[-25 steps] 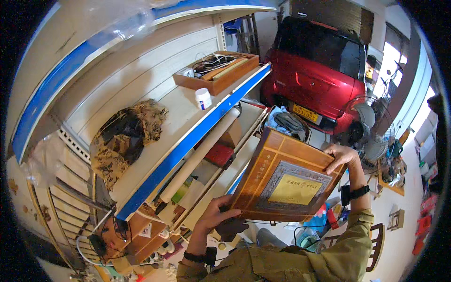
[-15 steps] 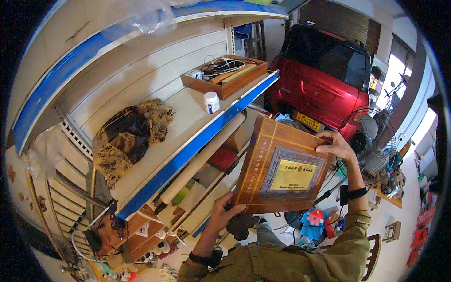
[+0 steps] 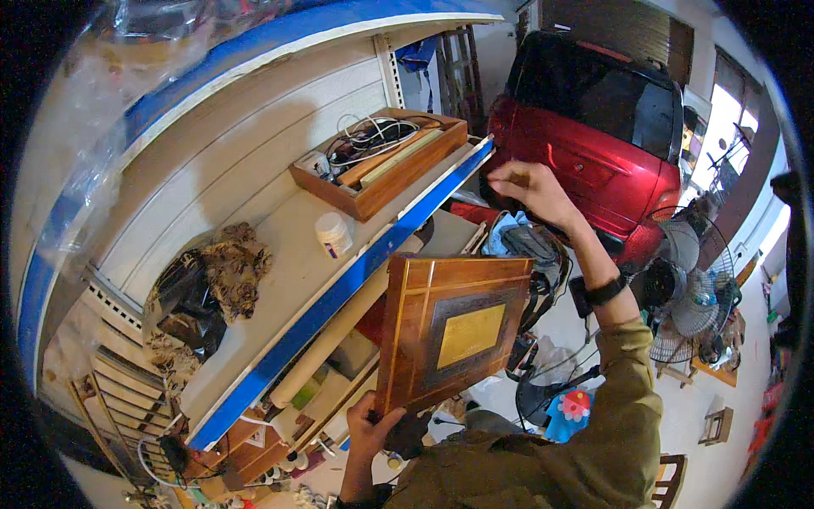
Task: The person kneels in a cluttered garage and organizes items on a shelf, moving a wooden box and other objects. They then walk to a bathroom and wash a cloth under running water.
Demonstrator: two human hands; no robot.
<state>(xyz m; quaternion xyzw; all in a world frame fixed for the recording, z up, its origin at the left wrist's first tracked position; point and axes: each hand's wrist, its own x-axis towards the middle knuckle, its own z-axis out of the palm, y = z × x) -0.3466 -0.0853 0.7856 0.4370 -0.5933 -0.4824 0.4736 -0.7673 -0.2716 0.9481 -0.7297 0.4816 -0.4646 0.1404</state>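
My left hand (image 3: pixel 371 428) grips the lower left corner of a flat wooden case (image 3: pixel 407 339), thumb on its front face. The case is glossy brown with pale inlaid lines and a gold plate (image 3: pixel 471 335) in a dark frame. It is held tilted in front of the shelf. My right hand (image 3: pixel 534 191) is raised above the case, apart from it, with fingers bent and nothing seen in them. Closest to that hand is the shelf's far end, where an open wooden tray (image 3: pixel 373 199) holds white cables, dark cords and wooden strips.
On the blue-edged shelf (image 3: pixel 280 254) stand a white bottle (image 3: pixel 332 234) and a crumpled brown bag (image 3: pixel 229 271) with black plastic. Lower shelves hold boxes and rolls. A red car (image 3: pixel 585 153) is parked behind, a standing fan (image 3: pixel 691 284) is at right, and cables lie on the floor.
My right hand has let go of the case's right edge and moved up and left toward the shelf. The case, still in my left hand, has shifted left and lower.
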